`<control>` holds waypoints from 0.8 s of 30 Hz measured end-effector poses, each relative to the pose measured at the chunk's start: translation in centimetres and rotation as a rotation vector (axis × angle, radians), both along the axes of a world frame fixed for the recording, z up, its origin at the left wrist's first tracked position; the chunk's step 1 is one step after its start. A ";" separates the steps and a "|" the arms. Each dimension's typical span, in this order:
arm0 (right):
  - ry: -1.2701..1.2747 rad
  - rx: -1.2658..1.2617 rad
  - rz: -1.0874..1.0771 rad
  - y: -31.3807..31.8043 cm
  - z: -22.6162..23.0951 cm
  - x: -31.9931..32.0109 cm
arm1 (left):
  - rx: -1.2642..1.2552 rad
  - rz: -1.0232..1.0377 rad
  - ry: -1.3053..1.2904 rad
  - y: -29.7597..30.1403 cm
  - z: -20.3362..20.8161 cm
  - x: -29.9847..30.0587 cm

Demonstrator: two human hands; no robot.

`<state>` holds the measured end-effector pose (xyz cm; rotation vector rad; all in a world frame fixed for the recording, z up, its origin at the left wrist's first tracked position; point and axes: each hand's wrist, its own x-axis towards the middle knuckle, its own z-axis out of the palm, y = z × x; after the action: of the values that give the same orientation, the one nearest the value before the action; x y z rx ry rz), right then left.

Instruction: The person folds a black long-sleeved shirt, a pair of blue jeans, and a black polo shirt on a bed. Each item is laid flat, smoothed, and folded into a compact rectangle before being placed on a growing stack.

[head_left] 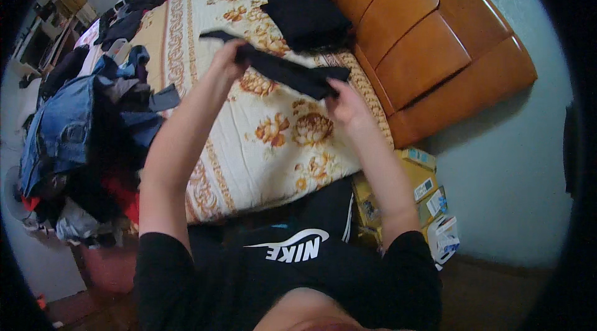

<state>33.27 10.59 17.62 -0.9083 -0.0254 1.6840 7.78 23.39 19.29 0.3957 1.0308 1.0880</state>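
A black garment, its kind not plain, is stretched in the air between my two hands, above the flowered bedspread. My left hand is closed on its left part, and a loose end sticks out past that hand. At the other end, my right hand grips the lower edge, with a corner of cloth jutting out above it. Just beyond lies a stack of folded black clothes on the bed, near the headboard.
A brown padded headboard runs along the right side. To the left, a big heap of clothes holds blue jeans and red and grey pieces. Cardboard boxes and a white plastic bag stand beside the bed at right.
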 end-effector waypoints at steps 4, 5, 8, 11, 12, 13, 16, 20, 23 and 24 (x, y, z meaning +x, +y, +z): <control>-0.083 0.294 -0.149 12.2 8.6 1.1 | 0.522 -0.203 -0.140 11.3 8.7 2.9; -0.049 0.314 -0.128 15.5 8.7 2.5 | 0.496 -0.141 -0.130 10.7 10.4 5.1; -0.148 0.186 -0.317 23.8 5.6 3.6 | 0.509 -0.222 -0.128 9.5 8.2 5.3; -0.269 0.174 -0.349 30.6 -4.6 7.6 | 0.448 -0.336 -0.014 3.0 1.6 4.2; -0.326 0.095 -0.445 31.2 -7.3 7.5 | 0.424 -0.353 -0.016 0.3 -1.0 3.0; -0.362 0.009 -0.453 31.3 -9.0 6.1 | 0.379 -0.356 -0.042 -1.8 -4.6 0.8; -0.453 -0.019 -0.465 30.4 -11.1 4.2 | 0.070 -0.246 0.079 -8.8 -10.3 -3.4; -0.518 0.009 -0.465 31.0 -11.9 6.1 | -0.088 -0.115 -0.035 -14.4 -14.0 -6.5; -0.380 0.097 -0.420 30.1 -12.6 5.9 | -0.126 -0.053 -0.098 -17.5 -14.6 -7.8; -0.271 0.218 -0.368 29.5 -15.0 8.8 | -0.152 -0.067 -0.084 -17.8 -14.5 -7.5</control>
<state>42.11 40.09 2.58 -0.9071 -0.2091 1.1860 0.27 5.60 4.83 0.2582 1.0113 0.9520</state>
